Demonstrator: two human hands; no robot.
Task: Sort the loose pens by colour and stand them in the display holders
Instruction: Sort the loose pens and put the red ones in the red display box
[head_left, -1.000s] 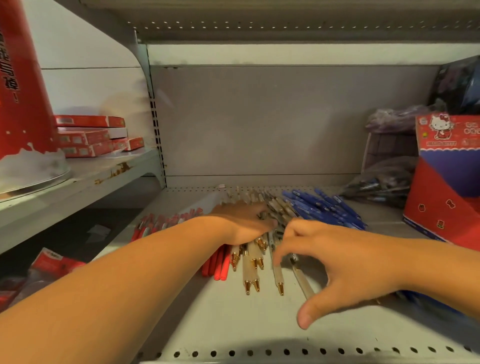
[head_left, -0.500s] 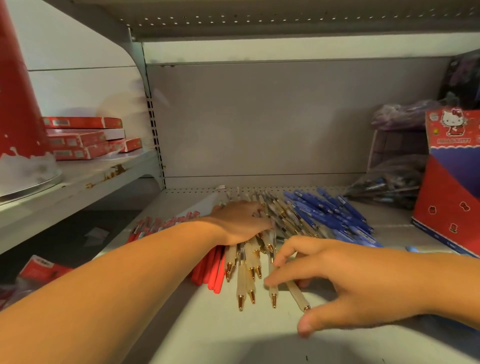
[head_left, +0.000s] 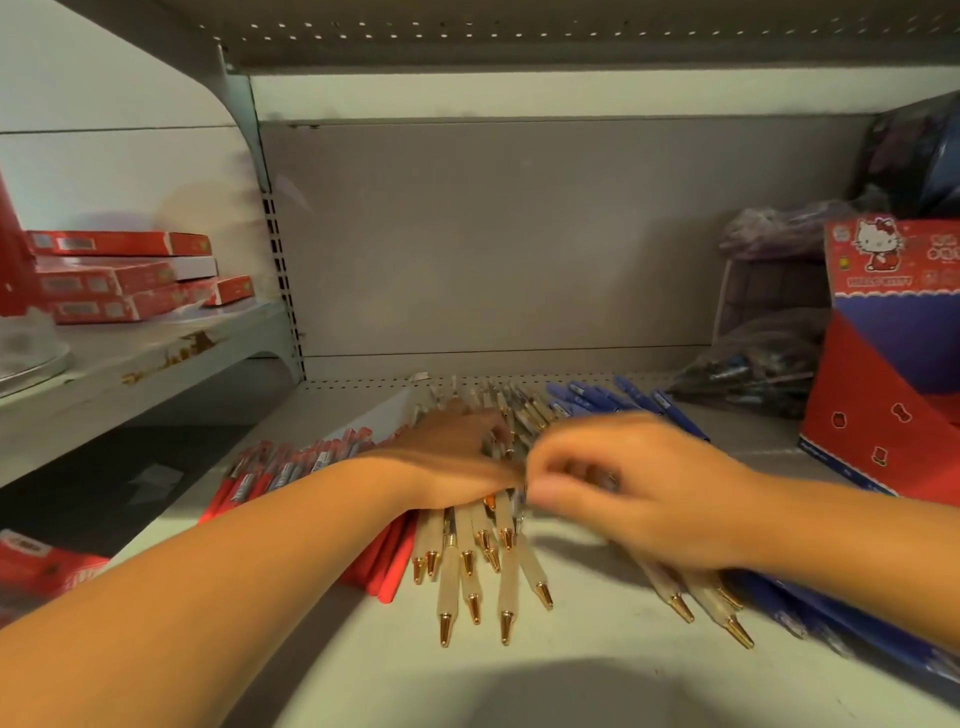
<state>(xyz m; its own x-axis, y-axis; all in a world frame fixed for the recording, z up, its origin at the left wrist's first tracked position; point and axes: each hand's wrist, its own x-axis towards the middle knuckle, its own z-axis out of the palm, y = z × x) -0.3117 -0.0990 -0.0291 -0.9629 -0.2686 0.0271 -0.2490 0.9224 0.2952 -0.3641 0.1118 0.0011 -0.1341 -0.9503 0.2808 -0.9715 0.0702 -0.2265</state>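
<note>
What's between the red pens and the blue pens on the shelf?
Head view: a fan of frosted cream pens with gold tips, with the left hand resting flat on them.

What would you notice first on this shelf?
Loose pens fanned across the shelf: red pens left, cream pens with gold tips in the middle, blue pens right. The left hand and right hand meet over the cream ones. A red display box stands far right.
</note>
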